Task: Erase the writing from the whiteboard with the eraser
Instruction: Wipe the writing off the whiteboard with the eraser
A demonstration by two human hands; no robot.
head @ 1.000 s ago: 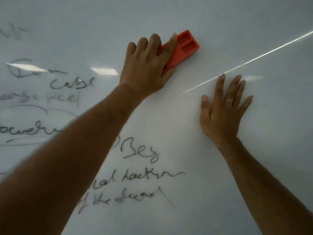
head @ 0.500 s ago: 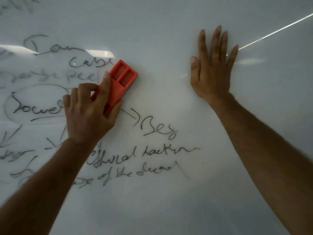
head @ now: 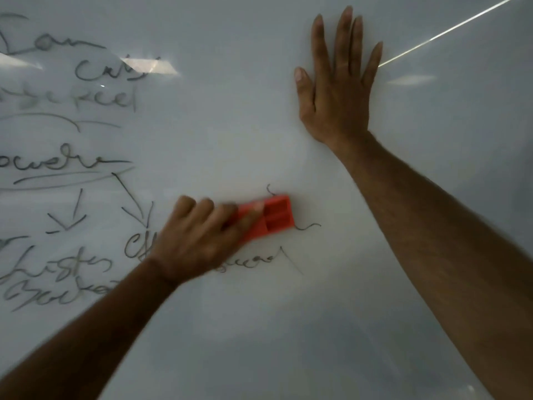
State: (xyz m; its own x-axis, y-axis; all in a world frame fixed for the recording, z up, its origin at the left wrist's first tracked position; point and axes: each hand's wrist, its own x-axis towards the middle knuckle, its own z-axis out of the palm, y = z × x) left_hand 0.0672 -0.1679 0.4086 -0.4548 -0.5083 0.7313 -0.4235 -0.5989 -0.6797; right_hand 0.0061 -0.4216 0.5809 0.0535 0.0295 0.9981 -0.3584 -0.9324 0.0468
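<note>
Red eraser (head: 269,217) sits flat on the whiteboard (head: 230,125), low centre, long axis running left-right, its recessed back facing out. Left hand (head: 199,241) is closed over its left half, fingers (head: 248,216) draped across the top edge, thumb side hidden underneath; blurred, so exact finger placement is hard to call. Eraser covers part of a line of writing (head: 253,259): stray pen tails poke out above its top right corner and off its right end, and a scribbled word shows just below. Looks like a hard, light plastic shell, rigid, probably a soft felt face against the board, though that face is not visible. Should slide easily on the glossy surface; needs steady push into the board or it skates without cleaning. Best hold is across the back, fingers on one long edge and thumb on the other, which seems to be the grip here. Smooth plastic could slip from the hand on quick strokes. Right hand (head: 336,90) is spread flat, palm on the board, upper right, well apart from the eraser, holding nothing, likely bracing. Board around and between the hands is clean. Plenty of writing remains left: words, an underline, two arrows, more scrawl at lower left. Ceiling light reflections (head: 148,65) glare on the board. Task is partway, a good share left, I judge.
</note>
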